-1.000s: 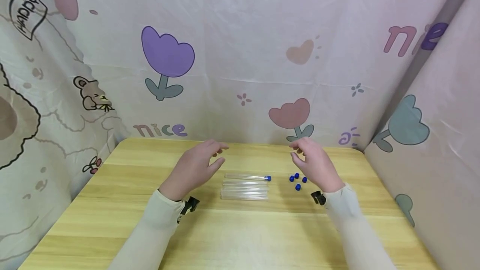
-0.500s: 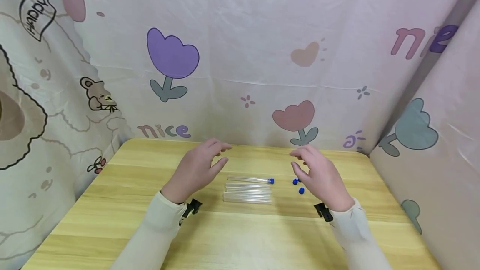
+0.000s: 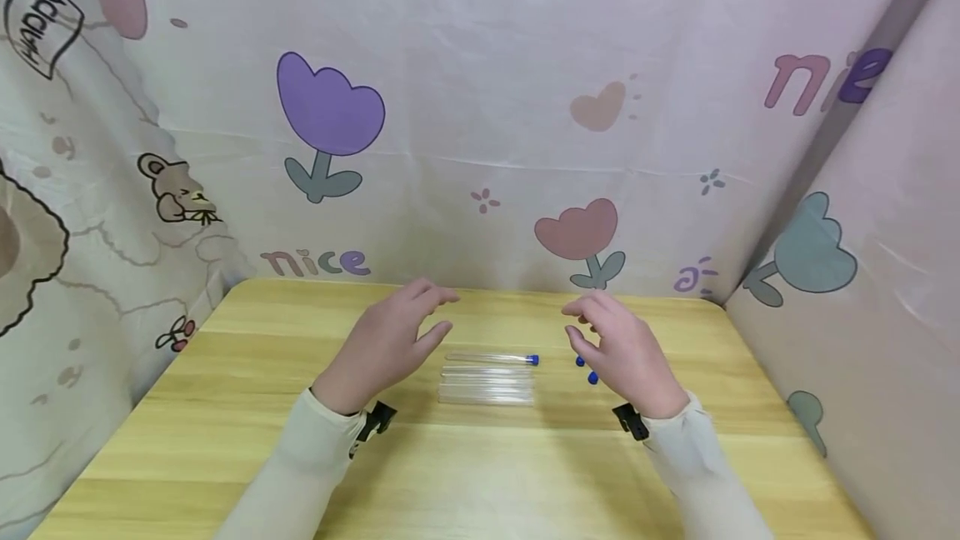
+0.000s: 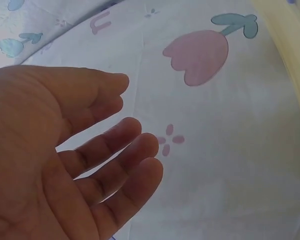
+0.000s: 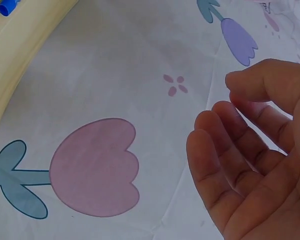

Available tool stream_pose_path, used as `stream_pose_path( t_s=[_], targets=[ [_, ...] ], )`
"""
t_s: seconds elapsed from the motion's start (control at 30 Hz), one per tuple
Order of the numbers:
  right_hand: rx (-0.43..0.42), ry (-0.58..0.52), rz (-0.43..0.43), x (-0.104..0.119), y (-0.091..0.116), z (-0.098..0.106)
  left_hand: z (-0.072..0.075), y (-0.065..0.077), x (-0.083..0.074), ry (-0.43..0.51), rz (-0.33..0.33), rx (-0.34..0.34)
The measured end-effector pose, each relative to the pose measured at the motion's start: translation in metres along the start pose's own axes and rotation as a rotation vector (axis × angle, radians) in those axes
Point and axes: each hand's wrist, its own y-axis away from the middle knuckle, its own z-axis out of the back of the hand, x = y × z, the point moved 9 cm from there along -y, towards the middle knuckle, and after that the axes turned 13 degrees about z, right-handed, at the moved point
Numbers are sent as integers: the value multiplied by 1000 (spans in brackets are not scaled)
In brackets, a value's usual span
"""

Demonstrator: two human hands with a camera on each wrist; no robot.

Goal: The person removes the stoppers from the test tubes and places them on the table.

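Note:
Several clear test tubes (image 3: 486,386) lie side by side on the wooden table between the hands in the head view. Just behind them lies one clear tube (image 3: 487,357) with a blue cap (image 3: 532,360) on its right end. My left hand (image 3: 386,344) hovers left of the tubes, fingers relaxed and holding nothing. Above the loose blue caps (image 3: 593,377) is my right hand (image 3: 626,352), also relaxed and holding nothing; it hides some of them. Both wrist views show loosely bent fingers with bare palms. A blue cap (image 5: 8,7) shows at the right wrist view's corner.
The wooden table (image 3: 480,473) reaches back to a printed fabric curtain (image 3: 450,107), which also stands along the left and right sides. A black wrist camera mount sits on each wrist.
My right hand has come down and slightly left, covering some loose caps that showed a second ago. The left hand has barely moved. The head view has shifted slightly.

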Motion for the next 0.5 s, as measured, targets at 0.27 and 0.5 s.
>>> stream_pose_path(
  t_s=[0.27, 0.5],
  targets=[
    [27, -5, 0, 0, -2, -3, -40, -6, 20, -36, 79, 161],
    [50, -13, 10, 4, 0, -11, -101, -10, 61, -85, 234, 360]
  ],
)
